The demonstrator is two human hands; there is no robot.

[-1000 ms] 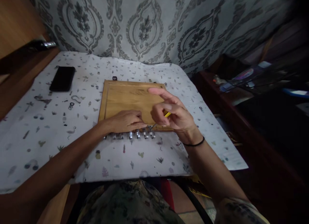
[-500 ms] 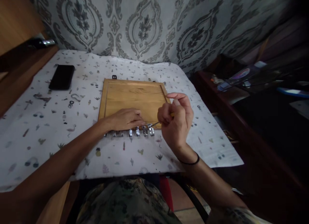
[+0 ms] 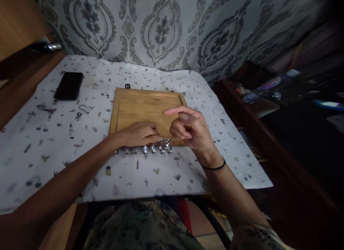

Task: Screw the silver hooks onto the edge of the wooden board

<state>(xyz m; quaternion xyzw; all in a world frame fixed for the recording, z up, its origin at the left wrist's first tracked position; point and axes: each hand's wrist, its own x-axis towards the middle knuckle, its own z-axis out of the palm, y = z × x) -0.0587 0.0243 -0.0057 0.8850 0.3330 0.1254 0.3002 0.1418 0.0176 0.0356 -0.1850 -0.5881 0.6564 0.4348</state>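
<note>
A framed wooden board (image 3: 139,108) lies flat on the cloth, with a row of shiny metal hooks (image 3: 153,148) along its near edge. My left hand (image 3: 138,133) rests on the board's near side, fingers bent and pressed to the wood, thumb reaching close to the hooks at the right. My right hand (image 3: 192,130) is closed around a small screwdriver, its handle mostly hidden in the palm, with the index finger stretched out to the left. The thin screwdriver shaft (image 3: 171,139) slants down to the right-hand metal hook (image 3: 167,142).
A black phone (image 3: 69,86) lies at the left on the printed tablecloth (image 3: 129,185). Small dark hangers (image 3: 127,86) stick out behind the board. A wooden shelf (image 3: 34,81) borders the left side, and a dark cabinet with a bottle (image 3: 268,85) stands at the right.
My right hand has turned inward and shifted slightly left and down, its index finger now pointing out over the board. The left hand and the board have barely moved.
</note>
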